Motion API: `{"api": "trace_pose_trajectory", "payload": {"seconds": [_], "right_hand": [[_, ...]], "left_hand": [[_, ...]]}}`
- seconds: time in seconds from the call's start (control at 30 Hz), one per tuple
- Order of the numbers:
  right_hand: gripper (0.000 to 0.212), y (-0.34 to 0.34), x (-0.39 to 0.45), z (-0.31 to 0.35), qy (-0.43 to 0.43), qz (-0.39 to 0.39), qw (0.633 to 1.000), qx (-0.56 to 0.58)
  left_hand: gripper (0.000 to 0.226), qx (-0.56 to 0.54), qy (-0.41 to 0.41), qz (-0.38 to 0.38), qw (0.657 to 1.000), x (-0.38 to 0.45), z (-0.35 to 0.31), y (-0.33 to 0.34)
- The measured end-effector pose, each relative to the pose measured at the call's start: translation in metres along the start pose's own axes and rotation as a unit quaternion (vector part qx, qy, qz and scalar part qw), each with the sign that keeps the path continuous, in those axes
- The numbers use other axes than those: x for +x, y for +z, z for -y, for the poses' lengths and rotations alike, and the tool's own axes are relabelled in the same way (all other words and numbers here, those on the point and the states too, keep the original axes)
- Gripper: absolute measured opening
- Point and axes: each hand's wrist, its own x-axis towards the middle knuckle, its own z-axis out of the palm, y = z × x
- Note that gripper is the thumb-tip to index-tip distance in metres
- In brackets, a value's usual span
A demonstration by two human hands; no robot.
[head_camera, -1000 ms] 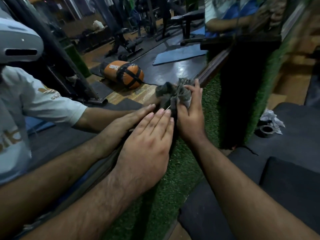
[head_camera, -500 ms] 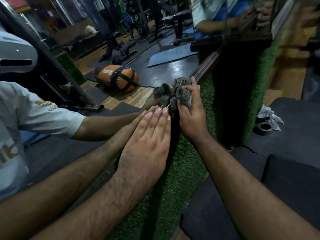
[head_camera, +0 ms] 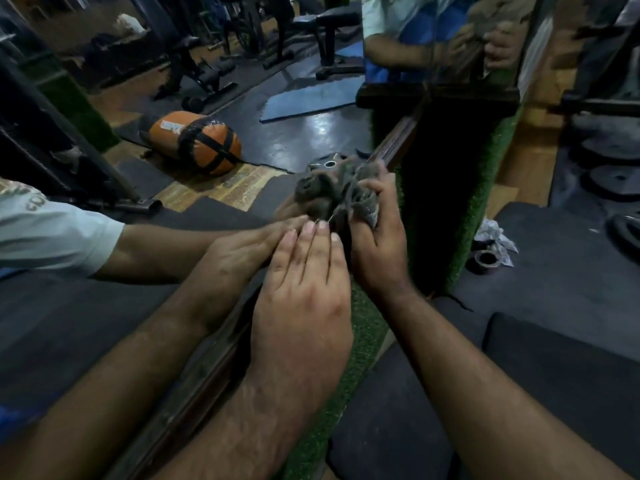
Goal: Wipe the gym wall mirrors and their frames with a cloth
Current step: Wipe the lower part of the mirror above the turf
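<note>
No container shows in this view. The right hand [head_camera: 375, 244] grips a bunched grey cloth [head_camera: 360, 199] and presses it on the wooden frame [head_camera: 398, 142] at the lower edge of the mirror [head_camera: 242, 98]. The left hand [head_camera: 301, 296] lies flat, fingers straight, against the frame just beside the cloth. Green turf [head_camera: 360, 344] covers the wall strip below the frame. The glass reflects both hands, an orange bag [head_camera: 194, 142], a blue mat [head_camera: 311, 98] and benches. On the dark floor mats [head_camera: 554, 289] to the right sit a tape roll [head_camera: 486, 259] and crumpled paper [head_camera: 495, 235]
</note>
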Motion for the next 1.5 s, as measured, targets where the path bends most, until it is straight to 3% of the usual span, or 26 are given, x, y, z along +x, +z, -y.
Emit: {"api": "trace_pose_trajectory", "payload": {"seconds": [0.17,0.3,0.4,0.5,0.57,0.7,0.8,0.87,1.0,1.17,1.33,1.5], "right_hand": [[0.035,0.001,0.054,-0.011,0.007,-0.101,0.994,0.026],[0.030,0.003,0.056,-0.021,-0.030,-0.104,0.992,0.063],[0.030,-0.008,0.056,-0.041,-0.069,-0.089,0.992,0.055],[0.029,-0.007,0.069,-0.042,-0.012,-0.115,0.987,0.111],[0.030,0.002,0.065,-0.032,-0.002,-0.085,0.993,0.080],[0.035,-0.009,0.055,-0.051,-0.109,-0.026,0.991,0.067],[0.042,-0.010,0.088,-0.055,-0.039,-0.087,0.990,0.106],[0.039,-0.003,0.097,-0.046,-0.024,-0.104,0.992,0.070],[0.037,-0.019,0.075,-0.066,-0.107,-0.013,0.993,0.042],[0.033,-0.012,0.115,-0.050,0.024,-0.103,0.985,0.136],[0.047,-0.025,0.098,-0.070,-0.076,-0.042,0.994,0.066],[0.036,-0.027,0.147,-0.066,0.031,-0.123,0.980,0.151]], "left_hand": [[0.061,-0.064,-0.057,0.015,0.996,0.014,-0.014,0.013],[0.055,-0.079,-0.104,-0.035,0.991,0.038,-0.029,0.024],[0.055,-0.060,-0.095,-0.058,0.992,0.050,-0.035,0.034],[0.054,-0.010,-0.081,-0.056,0.995,0.056,-0.032,0.041],[0.054,0.011,-0.076,-0.052,0.996,0.053,-0.031,0.041],[0.057,0.030,-0.061,-0.039,0.997,0.050,-0.027,0.036],[0.056,0.060,-0.045,-0.038,0.996,0.050,-0.026,0.035],[0.057,0.082,-0.034,-0.029,0.996,0.053,-0.024,0.031],[0.062,0.162,-0.014,-0.025,0.986,0.068,-0.012,0.017],[0.063,0.208,0.012,0.002,0.978,0.081,-0.007,0.008],[0.062,0.209,0.041,-0.011,0.977,0.114,-0.009,0.009],[0.059,0.194,0.065,0.009,0.979,0.141,-0.023,0.026]]}}
